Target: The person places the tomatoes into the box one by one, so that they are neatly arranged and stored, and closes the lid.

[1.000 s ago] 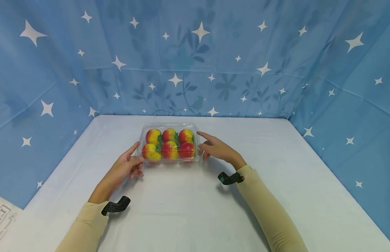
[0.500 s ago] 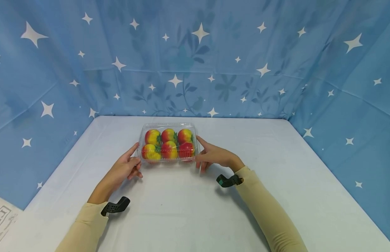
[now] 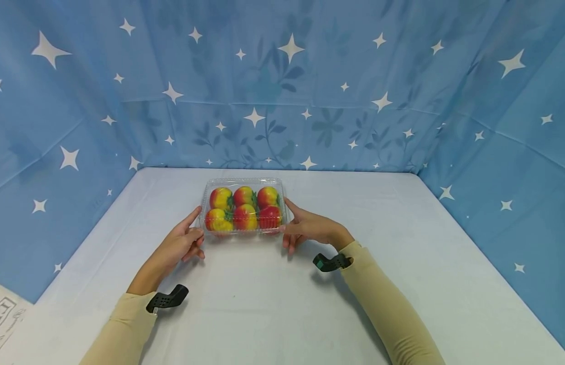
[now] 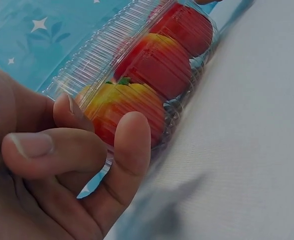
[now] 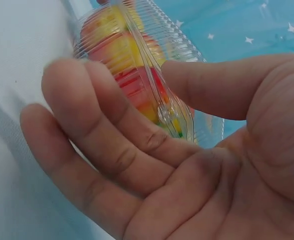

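A clear plastic clamshell box (image 3: 240,181) with its lid down holds several red-and-yellow toy fruits (image 3: 246,217) in two rows, green leaves showing among them. It sits toward the back of the white table. My left hand (image 3: 175,246) is at the box's left side, index finger straight along it and thumb by the near left corner. My right hand (image 3: 314,228) mirrors this at the right side, its thumb at the near right corner. In the right wrist view the thumb (image 5: 206,87) lies straight at the rim; the other visible fingers are loosely bent, off the box.
The white tablecloth (image 3: 259,304) covers the table around the box. Blue curtains (image 3: 273,76) with white stars rise behind and at both sides. A black camera is strapped to each wrist. Printed lettering (image 3: 1,314) shows at the lower left.
My right hand has shifted slightly left and down, its thumb now at the box's near right corner. The box has moved a little left; my left hand has barely moved.
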Tool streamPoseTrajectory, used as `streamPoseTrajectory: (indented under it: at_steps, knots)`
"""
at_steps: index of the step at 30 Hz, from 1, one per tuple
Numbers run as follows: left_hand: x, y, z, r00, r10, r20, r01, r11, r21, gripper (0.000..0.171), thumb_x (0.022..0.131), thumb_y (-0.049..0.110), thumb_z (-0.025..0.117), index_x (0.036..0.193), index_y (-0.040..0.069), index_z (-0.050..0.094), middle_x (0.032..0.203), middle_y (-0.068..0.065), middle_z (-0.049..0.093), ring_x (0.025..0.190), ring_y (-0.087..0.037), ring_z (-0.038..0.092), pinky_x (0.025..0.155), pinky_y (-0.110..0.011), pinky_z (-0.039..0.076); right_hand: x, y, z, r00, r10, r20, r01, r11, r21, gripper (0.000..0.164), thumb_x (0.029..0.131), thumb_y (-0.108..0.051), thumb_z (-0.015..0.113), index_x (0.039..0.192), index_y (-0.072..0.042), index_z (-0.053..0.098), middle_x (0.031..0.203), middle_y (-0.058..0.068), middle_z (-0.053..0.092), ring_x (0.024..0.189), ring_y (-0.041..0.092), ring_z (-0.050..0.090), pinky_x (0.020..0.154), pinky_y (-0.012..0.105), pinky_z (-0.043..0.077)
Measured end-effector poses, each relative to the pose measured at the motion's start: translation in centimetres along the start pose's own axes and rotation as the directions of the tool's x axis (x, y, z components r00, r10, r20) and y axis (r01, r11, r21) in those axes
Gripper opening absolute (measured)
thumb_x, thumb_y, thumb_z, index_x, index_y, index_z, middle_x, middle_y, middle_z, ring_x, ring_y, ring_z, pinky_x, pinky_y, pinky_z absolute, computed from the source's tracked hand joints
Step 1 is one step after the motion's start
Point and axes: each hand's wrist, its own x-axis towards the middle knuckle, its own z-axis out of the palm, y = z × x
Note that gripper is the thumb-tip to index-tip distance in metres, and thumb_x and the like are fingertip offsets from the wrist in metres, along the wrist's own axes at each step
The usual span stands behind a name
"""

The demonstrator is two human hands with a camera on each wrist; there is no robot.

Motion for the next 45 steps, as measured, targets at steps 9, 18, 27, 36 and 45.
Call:
streamPoseTrajectory:
  at_steps: [9, 18, 27, 36, 45]
  knots:
    - [0.07, -0.08, -0.04, 1.0, 0.003, -0.001, -0.003, 1.0, -0.026, 0.071, 0.113, 0.002, 0.039, 0.173, 0.008, 0.0, 0.077, -0.005, 0.049, 0.044, -0.009, 0.036, 0.069, -0.033, 0.064, 0.06, 0.75, -0.28, 0.999, -0.029, 0.025, 0.027, 0.995, 0.097, 0.095, 0.111, -0.013, 0.055, 0.171, -0.028, -0.018, 0.09, 0.02, 0.073, 0.071, 0.028, 0.072, 0.084, 0.047, 0.064]
    - [0.05, 0.02, 0.04, 1.0, -0.006, -0.003, 0.006, 0.999, -0.033, 0.073, 0.113, 0.003, 0.04, 0.173, 0.009, -0.001, 0.078, -0.005, 0.049, 0.046, -0.01, 0.036, 0.072, -0.034, 0.064, 0.13, 0.95, -0.1, 0.998, -0.061, 0.018, 0.057, 0.986, 0.154, 0.093, 0.112, -0.009, 0.051, 0.171, -0.028, -0.018, 0.083, 0.017, 0.072, 0.063, 0.024, 0.07, 0.074, 0.045, 0.065]
    - [0.04, -0.09, 0.01, 1.0, -0.017, -0.007, 0.017, 0.999, -0.039, 0.073, 0.114, 0.004, 0.04, 0.173, 0.011, -0.002, 0.078, -0.005, 0.048, 0.047, -0.01, 0.038, 0.074, -0.035, 0.064, 0.16, 0.88, -0.06, 0.998, -0.06, 0.02, 0.056, 0.989, 0.135, 0.089, 0.113, -0.007, 0.047, 0.17, -0.026, -0.019, 0.082, 0.017, 0.075, 0.059, 0.022, 0.07, 0.069, 0.044, 0.065]
    - [0.01, -0.2, 0.01, 1.0, -0.012, -0.011, 0.012, 1.0, -0.029, 0.073, 0.114, 0.004, 0.041, 0.173, 0.011, -0.001, 0.077, -0.004, 0.048, 0.047, -0.01, 0.039, 0.073, -0.035, 0.064, 0.01, 0.59, 0.05, 0.998, -0.057, 0.017, 0.055, 0.992, 0.114, 0.089, 0.113, -0.009, 0.048, 0.171, -0.026, -0.018, 0.081, 0.017, 0.075, 0.056, 0.021, 0.068, 0.064, 0.039, 0.063]
    - [0.07, -0.14, 0.19, 1.0, -0.018, -0.02, 0.018, 1.0, -0.015, 0.072, 0.113, 0.004, 0.041, 0.173, 0.01, 0.0, 0.076, -0.004, 0.048, 0.048, -0.012, 0.043, 0.073, -0.034, 0.063, -0.3, 0.42, -0.01, 0.999, -0.039, 0.037, 0.035, 0.994, 0.105, 0.09, 0.114, -0.007, 0.046, 0.17, -0.027, -0.021, 0.084, 0.019, 0.076, 0.059, 0.024, 0.071, 0.068, 0.043, 0.065]
